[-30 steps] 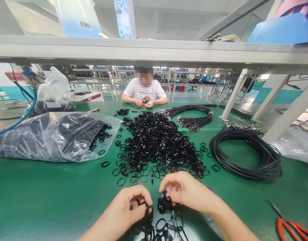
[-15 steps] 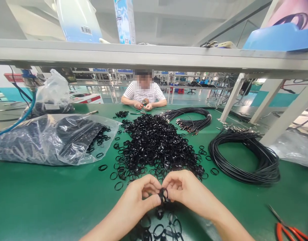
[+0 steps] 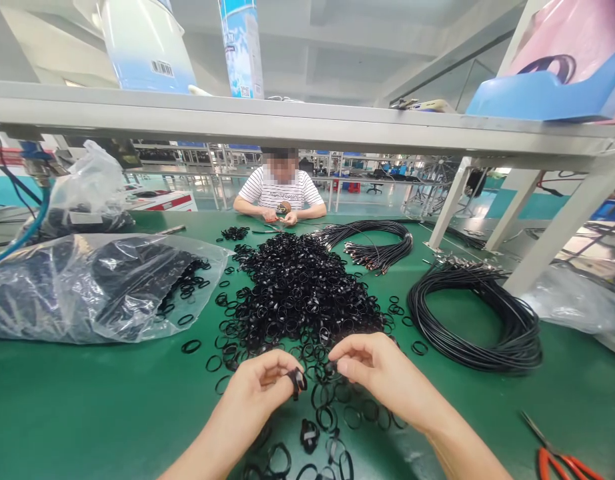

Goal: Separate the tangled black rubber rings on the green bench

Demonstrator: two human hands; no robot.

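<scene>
A large heap of thin black rings [image 3: 302, 287] lies on the green table, with loose rings spread around its near edge. My left hand [image 3: 260, 387] is closed in a pinch on a small bunch of black rings [image 3: 297, 381], at the front of the heap. To its right, my right hand [image 3: 370, 367] has thumb and forefinger closed on a dark ring [image 3: 331, 367] at the heap's near edge; part of it is hidden by the fingertips. Below and between the hands lies a tight cluster of rings [image 3: 309, 435], with more loose rings [image 3: 279, 460] nearer me.
At left lies a clear plastic bag [image 3: 102, 293] of black rings. Coiled black cables [image 3: 475, 347] lie at right, another cable bundle [image 3: 387, 243] behind. Orange-handled pliers [image 3: 552, 453] rest front right. A shelf [image 3: 287, 127] spans above; a co-worker [image 3: 282, 193] sits opposite.
My hands have moved apart, the left one keeping the bunch of rings and the right one now at the heap's edge. The camera view has shifted slightly.
</scene>
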